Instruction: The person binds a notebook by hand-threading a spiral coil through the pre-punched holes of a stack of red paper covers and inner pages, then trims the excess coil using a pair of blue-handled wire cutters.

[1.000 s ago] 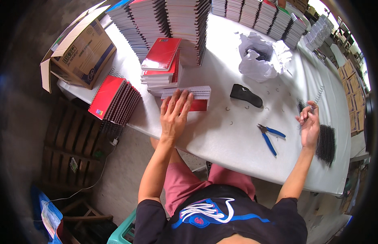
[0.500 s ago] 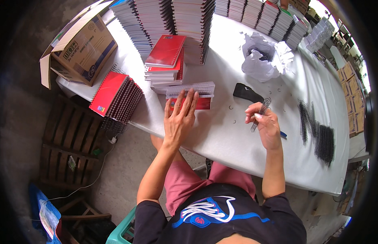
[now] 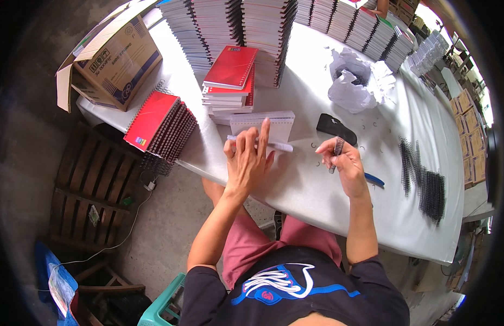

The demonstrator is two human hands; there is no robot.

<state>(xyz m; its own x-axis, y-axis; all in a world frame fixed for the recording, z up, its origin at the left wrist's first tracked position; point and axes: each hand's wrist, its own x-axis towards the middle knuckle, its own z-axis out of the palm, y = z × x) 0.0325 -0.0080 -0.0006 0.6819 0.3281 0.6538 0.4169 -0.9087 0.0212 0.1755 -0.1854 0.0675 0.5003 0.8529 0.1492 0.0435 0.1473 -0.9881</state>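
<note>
My left hand is at an unbound notebook, its fingers bent over the near edge and the index finger stretched up against the pages. A row of punched holes runs along the notebook's upright white sheets. To the right, above the table, my right hand pinches a dark spiral binding coil between thumb and fingers. The coil is apart from the notebook. Behind the left hand lies a stack of red-covered notebooks. A black pouch-like case and a blue-handled tool lie near my right hand.
Bound red notebooks are piled at the left table edge, beside an open cardboard box. Tall notebook stacks stand behind. A white plastic bag and loose black coils are on the right. Another person's arm shows at the back.
The notebook has tipped up, showing white sheets where its red cover showed. My left fingers have bent over its edge. My right hand has turned the coil and moved slightly left.
</note>
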